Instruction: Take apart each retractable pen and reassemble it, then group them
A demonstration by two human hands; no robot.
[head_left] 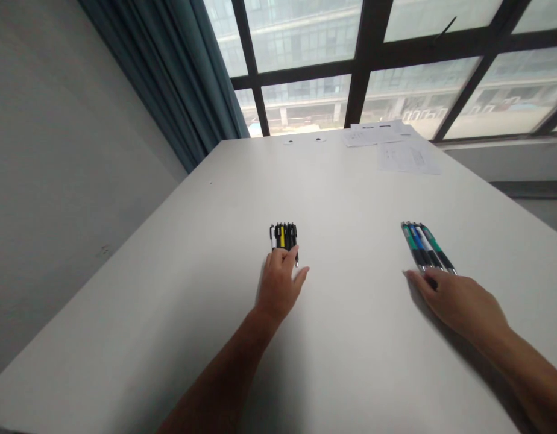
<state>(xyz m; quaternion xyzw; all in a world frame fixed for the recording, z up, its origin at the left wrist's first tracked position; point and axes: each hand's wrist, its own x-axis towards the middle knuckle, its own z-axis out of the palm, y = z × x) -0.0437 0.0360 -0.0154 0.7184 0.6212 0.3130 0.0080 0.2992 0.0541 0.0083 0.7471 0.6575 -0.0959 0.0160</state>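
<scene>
A row of several pens with black, white and yellow barrels lies side by side on the white table. My left hand rests flat on their near ends, fingers stretched out over them. To the right lies a second row of several pens in green, blue and white with black grips. My right hand lies flat with its fingertips on the near tips of that row.
Sheets of printed paper lie at the table's far right by the window. Two small round items sit at the far edge. A teal curtain hangs at the left, beside a grey wall.
</scene>
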